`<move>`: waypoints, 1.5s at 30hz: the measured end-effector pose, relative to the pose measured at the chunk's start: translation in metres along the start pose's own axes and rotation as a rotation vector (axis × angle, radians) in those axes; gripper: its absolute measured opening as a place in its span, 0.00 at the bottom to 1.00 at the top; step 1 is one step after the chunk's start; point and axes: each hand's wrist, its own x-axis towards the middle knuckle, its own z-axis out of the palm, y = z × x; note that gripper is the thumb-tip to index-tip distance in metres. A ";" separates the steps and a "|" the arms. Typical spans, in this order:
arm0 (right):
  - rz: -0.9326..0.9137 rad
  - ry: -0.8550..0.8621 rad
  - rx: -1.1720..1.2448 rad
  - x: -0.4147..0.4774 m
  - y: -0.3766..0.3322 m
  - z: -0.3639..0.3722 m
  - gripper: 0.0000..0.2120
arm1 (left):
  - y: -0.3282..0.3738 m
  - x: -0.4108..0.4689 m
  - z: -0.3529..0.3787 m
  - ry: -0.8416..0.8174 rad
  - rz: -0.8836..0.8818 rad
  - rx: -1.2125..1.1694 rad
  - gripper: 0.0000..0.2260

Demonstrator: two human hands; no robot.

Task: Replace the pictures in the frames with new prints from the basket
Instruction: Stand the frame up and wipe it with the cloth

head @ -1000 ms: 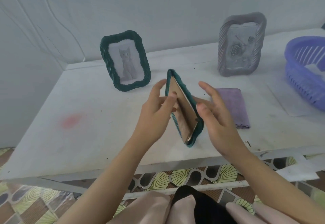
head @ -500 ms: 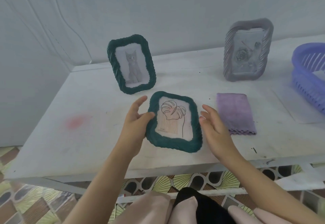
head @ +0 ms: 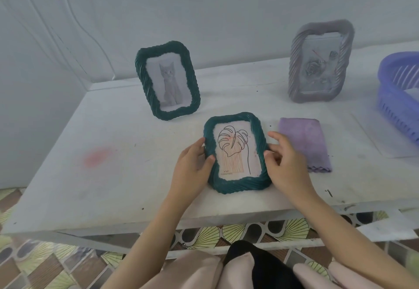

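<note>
Now the teal ribbed frame (head: pixel 237 152), leaf print showing, is being steadied near the table (head: pixel 113 175) front edge, pinched at its sides by left hand (head: pixel 192 166) and right hand (head: pixel 283 164); rigid, light, probably glass-fronted, it is best gripped by its rims.

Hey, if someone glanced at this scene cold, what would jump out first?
Probably the dark green frame with a leaf drawing near the table's front edge, held at its sides by the left hand and right hand. Behind stand a green cat frame at left and a grey rose frame at right.
</note>
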 end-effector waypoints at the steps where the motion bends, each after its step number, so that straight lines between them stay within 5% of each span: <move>1: -0.019 0.016 -0.030 0.000 0.000 0.001 0.19 | -0.002 0.001 0.001 0.004 0.008 0.029 0.23; 9: -0.189 0.119 -0.273 0.009 0.005 -0.009 0.12 | -0.016 0.002 0.001 -0.045 0.122 0.137 0.23; 13: -0.247 0.270 -0.494 0.023 0.017 -0.019 0.16 | -0.027 0.002 -0.007 -0.188 0.241 0.183 0.40; 19: 0.098 -0.080 -0.800 0.034 0.036 -0.027 0.34 | -0.033 0.006 -0.011 -0.278 0.313 0.322 0.52; 27: -0.025 0.106 -0.636 0.034 0.040 -0.032 0.22 | -0.032 0.007 -0.010 -0.273 0.322 0.402 0.51; 33: -0.197 0.206 -0.088 0.029 0.001 -0.032 0.20 | -0.033 0.006 -0.008 -0.251 0.330 0.423 0.50; 37: -0.362 -0.102 -0.028 0.013 -0.030 -0.011 0.25 | -0.033 0.005 -0.009 -0.240 0.316 0.412 0.52; 40: -0.346 -0.425 -0.450 0.004 -0.017 0.009 0.24 | -0.033 0.005 -0.009 -0.228 0.328 0.417 0.52; 43: -0.439 -0.474 -0.696 0.002 -0.003 0.015 0.31 | -0.033 0.005 -0.009 -0.226 0.330 0.426 0.52; 45: -0.438 -0.457 -0.725 0.012 -0.001 0.013 0.27 | -0.033 0.004 -0.008 -0.227 0.329 0.425 0.52</move>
